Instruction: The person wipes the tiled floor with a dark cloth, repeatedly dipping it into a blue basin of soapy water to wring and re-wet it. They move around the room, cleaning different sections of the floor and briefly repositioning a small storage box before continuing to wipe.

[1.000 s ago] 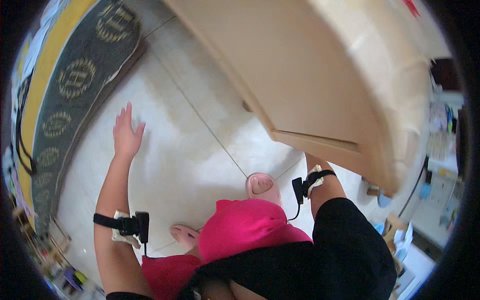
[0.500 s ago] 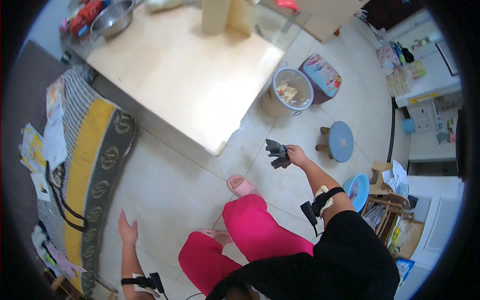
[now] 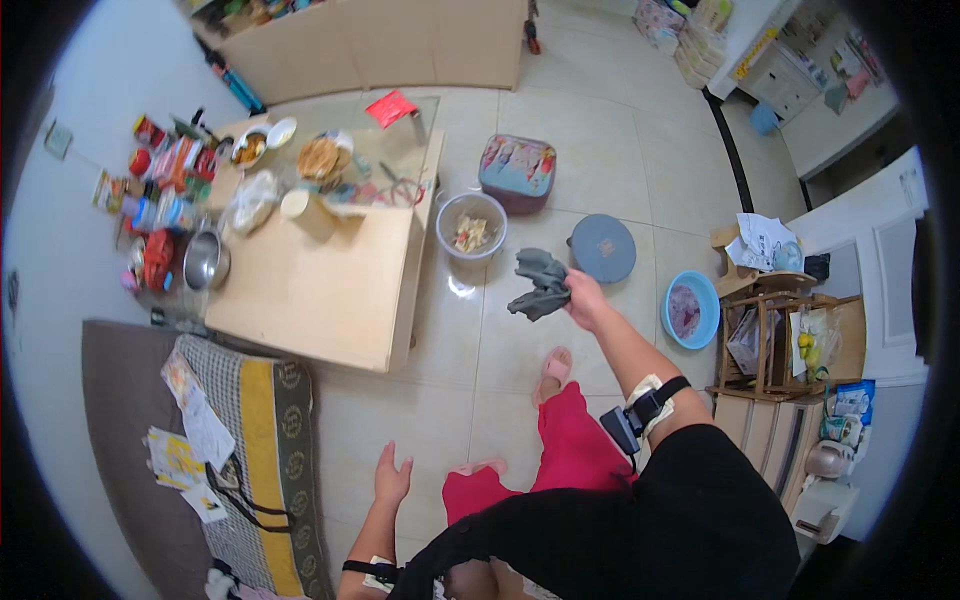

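My right hand (image 3: 585, 300) grips a crumpled dark grey cloth (image 3: 540, 284) and holds it out over the tiled floor. The cloth hangs between the blue round stool (image 3: 604, 248) and the lined waste bin (image 3: 446, 243), seemingly apart from both. Pale scraps lie inside the bin. Low down, my left hand (image 3: 392, 475) is empty with its fingers spread, between the patterned sofa seat (image 3: 258, 420) and my legs.
A wooden table (image 3: 310, 320) stands ahead on the left, bearing a paper roll, a steel bowl (image 3: 206, 262) and food. Behind the bin is a padded box stool (image 3: 517, 172). A blue basin (image 3: 706, 310) sits at right beside a wooden rack (image 3: 765, 385).
My view has swung, bringing the table's far end and more of the right side into sight. The grey cloth stays in my right hand; my left hand remains empty.
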`<state>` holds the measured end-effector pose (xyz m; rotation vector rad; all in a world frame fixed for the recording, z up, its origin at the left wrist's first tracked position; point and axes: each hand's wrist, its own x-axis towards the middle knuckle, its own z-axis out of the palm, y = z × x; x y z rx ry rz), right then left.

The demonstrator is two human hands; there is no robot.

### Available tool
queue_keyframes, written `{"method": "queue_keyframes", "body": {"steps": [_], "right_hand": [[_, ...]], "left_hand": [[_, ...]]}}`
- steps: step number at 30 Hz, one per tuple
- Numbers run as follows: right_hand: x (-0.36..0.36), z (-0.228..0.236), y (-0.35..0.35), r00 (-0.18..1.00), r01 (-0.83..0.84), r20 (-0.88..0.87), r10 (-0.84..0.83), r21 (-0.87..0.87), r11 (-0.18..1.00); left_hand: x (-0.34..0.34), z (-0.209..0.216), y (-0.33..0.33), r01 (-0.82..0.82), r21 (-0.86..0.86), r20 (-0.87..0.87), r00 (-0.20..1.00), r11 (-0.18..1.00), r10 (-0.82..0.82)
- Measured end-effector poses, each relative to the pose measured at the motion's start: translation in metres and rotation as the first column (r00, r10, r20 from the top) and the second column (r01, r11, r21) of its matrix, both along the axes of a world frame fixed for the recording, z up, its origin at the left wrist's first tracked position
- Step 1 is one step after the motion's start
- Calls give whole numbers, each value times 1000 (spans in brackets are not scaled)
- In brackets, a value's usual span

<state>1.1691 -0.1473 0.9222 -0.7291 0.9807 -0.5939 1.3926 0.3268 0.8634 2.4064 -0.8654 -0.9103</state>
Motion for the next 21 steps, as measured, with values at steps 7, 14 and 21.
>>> {"method": "queue_keyframes", "body": {"steps": [7,14,21], "right_hand": [[-71,39,-93,914,91,356,-194,285,954],[-159,80,-167,880,187,334,-338,409,893],[-222,89,-213,826,399,321,-464,249,883]], "left_hand": [[-54,72,-259,209,-50,23,978,977,-209],[-121,115,-517,523,-204,63,850,827,-522],[-226,98,-677,555,-197,-523,637,808,-566]]}}
